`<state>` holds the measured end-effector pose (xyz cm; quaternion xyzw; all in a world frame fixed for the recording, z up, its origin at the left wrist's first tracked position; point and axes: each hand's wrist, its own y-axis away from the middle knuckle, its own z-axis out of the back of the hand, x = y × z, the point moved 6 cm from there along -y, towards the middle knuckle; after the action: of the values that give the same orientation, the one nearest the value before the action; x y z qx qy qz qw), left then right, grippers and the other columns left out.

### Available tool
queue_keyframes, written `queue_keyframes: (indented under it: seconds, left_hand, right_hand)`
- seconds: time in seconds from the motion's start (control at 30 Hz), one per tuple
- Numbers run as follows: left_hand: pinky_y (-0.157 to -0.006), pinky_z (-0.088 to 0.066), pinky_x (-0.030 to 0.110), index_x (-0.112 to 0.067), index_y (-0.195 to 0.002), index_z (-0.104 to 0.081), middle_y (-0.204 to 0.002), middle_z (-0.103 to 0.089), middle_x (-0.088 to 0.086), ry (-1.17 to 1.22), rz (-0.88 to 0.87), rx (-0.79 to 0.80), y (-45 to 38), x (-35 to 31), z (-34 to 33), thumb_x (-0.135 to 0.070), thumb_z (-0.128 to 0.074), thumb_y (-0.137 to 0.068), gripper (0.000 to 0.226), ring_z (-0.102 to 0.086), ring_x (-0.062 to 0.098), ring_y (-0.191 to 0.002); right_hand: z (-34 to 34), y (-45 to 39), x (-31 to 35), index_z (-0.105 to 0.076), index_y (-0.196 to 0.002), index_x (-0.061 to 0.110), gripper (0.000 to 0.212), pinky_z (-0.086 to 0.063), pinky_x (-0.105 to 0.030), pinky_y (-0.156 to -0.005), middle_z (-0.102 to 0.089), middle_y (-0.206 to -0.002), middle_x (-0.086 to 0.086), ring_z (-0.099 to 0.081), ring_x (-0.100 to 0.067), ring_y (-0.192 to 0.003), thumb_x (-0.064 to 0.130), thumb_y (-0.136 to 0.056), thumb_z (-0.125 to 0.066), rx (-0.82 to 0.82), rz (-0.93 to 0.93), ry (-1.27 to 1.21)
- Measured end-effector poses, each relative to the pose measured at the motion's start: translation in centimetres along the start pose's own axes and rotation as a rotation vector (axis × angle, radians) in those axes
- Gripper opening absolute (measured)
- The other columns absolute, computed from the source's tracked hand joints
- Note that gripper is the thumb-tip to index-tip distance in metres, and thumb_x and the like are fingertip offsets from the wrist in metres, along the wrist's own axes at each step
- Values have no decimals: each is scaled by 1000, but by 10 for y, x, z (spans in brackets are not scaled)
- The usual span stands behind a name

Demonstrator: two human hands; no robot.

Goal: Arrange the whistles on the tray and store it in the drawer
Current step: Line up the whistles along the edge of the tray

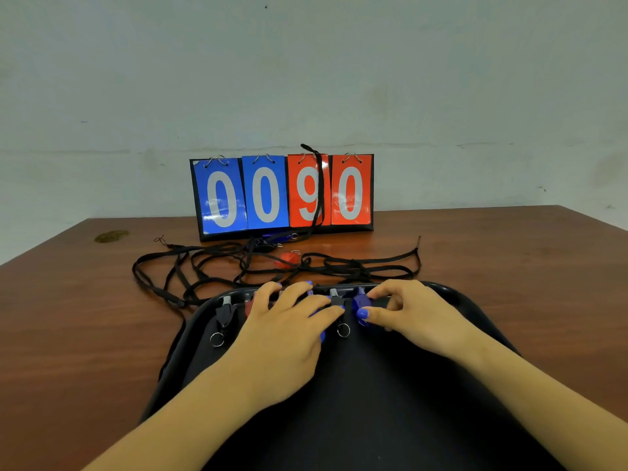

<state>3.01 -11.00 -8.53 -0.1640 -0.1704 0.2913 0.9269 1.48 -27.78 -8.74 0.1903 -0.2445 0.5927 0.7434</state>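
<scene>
Whistles lined the black tray's (pixel 475 311) far edge; the left hand (pixel 289 321) rested flat over them, steadying the row, while the right hand (pixel 407 314) pinched a blue whistle (pixel 360 302), squaring it up.

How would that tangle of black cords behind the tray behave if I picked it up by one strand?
The black cords lie in loose, overlapping loops, so they are probably floppy and would drag along together. One strand hangs over the flip scoreboard, so pulling might tip it. A red whistle among them would likely come along.
</scene>
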Motion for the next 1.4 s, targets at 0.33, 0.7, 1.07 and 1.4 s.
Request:
queue_keyframes:
  seconds: [0.33, 0.7, 1.07, 1.4]
  left_hand:
    - [-85, -50, 41, -33, -110, -64, -106, -68, -16, 13, -13, 12, -1, -3, 3, -35, -56, -64, 47, -63, 13, -106]
    - [-99, -33, 45, -22, -128, -52, -126, -59, 0, 142, 327, -146, -2, 43, 47, -19, -48, -90, 39, -49, 21, -122]
    - [-79, -48, 40, -14, -110, -63, -88, -69, 1, 449, 713, -354, 41, 131, 44, -20, -44, -95, 25, -61, 19, -81]
    - [-81, -47, 40, -21, -102, -63, -78, -64, -6, 612, 920, -306, 62, 174, -1, -19, -43, -94, 21, -58, 19, -76]
  right_hand:
    - [0, -2, 1, -57, -117, 29, 39, -52, -30, -75, -64, -69, 7, -61, -7, -69, 46, -83, -61, 23, 16, 3]
    - [4, -3, -5, -57, -109, 30, 25, -46, -25, -58, -64, -61, 4, -54, 0, -46, 45, -92, -46, -19, 7, -103]
    - [21, -8, 2, -63, -91, 13, 27, -38, -22, -46, -58, -61, -1, -49, -9, -47, 31, -96, -44, -131, -111, -98]
    - [19, -52, 78, -58, -109, 23, 20, -45, -24, -83, -61, -111, 3, -56, -12, -94, 27, -93, -48, -136, 44, 359]
